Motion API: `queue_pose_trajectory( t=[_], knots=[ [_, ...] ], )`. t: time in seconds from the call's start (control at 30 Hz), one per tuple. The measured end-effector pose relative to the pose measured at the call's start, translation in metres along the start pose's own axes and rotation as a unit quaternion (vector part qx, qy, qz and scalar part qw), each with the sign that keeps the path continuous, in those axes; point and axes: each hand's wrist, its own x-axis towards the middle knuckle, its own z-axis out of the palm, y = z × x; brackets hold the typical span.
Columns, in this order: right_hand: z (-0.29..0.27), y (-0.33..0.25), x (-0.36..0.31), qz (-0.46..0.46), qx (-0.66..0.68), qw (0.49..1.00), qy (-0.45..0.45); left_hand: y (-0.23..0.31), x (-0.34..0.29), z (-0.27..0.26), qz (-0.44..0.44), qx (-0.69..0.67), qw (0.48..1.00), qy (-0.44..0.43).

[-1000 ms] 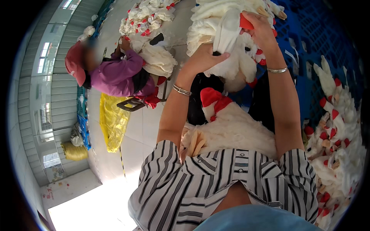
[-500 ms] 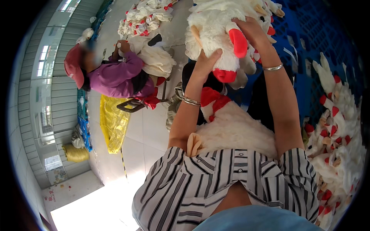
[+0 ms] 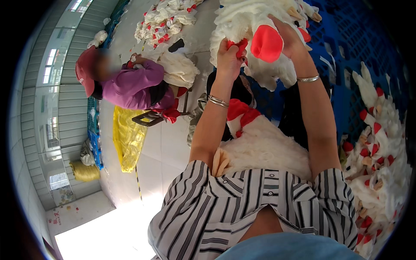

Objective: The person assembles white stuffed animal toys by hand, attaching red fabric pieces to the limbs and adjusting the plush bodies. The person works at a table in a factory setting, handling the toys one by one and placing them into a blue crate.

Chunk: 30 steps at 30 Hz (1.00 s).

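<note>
A white plush toy skin [image 3: 236,26] with red ends hangs between my two hands over the blue pallets. My left hand [image 3: 230,60] is closed on a small red part of it. Its big rounded red end [image 3: 266,43] points toward me, and my right hand [image 3: 288,40] grips the white fur beside that end; some of the right fingers are hidden behind the plush. On my lap lies another white plush skin [image 3: 268,141] with red tips at its far end and a beige ear-like flap near my left elbow.
Blue plastic pallets [image 3: 346,32] lie ahead and to the right. At right is a big heap of white-and-red plush skins [image 3: 377,173]. A co-worker in purple [image 3: 134,86] sits at left, handling plush, near a yellow plastic sheet [image 3: 128,138]. Another plush pile [image 3: 167,21] lies beyond.
My left hand has moved from the white fur onto a red part and closed on it. The plush has turned, bringing its rounded red end toward me. My right hand has shifted slightly.
</note>
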Motion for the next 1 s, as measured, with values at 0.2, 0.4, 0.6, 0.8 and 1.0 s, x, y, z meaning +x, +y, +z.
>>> queue_pose_trajectory(
  t=[0.2, 0.4, 0.6, 0.8, 1.0],
  knots=[
    [-0.033, 0.000, 0.004, 0.009, 0.396, 0.914, -0.092, 0.050, 0.033, -0.067, 0.128, -0.055, 0.969, 0.205],
    [-0.007, 0.002, 0.006, -0.077, 0.184, 0.980, -0.027, 0.054, 0.018, -0.048, 0.111, -0.188, 0.970, 0.106],
    [0.003, 0.009, -0.003, -0.067, -0.189, 0.979, -0.019, 0.054, -0.002, -0.017, 0.200, 0.019, 0.980, -0.007],
    [0.016, 0.014, -0.014, 0.077, -0.067, 0.994, -0.034, 0.049, -0.028, 0.034, 0.205, 0.342, 0.910, -0.118],
    [0.028, -0.004, -0.022, 0.112, -0.378, 0.913, -0.110, 0.036, -0.015, 0.016, 0.181, 0.292, 0.935, -0.092]
  ],
)
